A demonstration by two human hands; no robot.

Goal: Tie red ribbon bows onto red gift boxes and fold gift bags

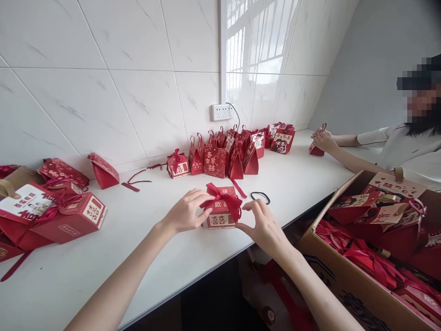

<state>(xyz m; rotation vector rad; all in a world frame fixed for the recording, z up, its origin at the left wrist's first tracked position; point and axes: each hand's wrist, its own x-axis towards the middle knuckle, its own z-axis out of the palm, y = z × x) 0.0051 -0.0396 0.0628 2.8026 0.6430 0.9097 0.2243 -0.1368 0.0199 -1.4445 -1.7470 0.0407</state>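
A small red gift box point(222, 220) with a pale panel of Chinese characters stands upright on the white counter in front of me. A dark red ribbon point(225, 198) is tied in a bow across its top. My left hand point(188, 209) pinches the bow's left loop between thumb and index finger. Beside the box's right side is my right hand point(263, 225), thumb and index finger apart in a curve around the bow's right end. Its thumb tip is close to the box's lower right edge; whether it touches cannot be made out.
Several red gift boxes point(215, 161) stand along the tiled wall, with more point(79, 220) at the left. A black cord loop point(261, 197) lies behind my right hand. An open cardboard carton point(310, 239) of boxes is at right. A co-worker's hands point(324, 140) hold another box.
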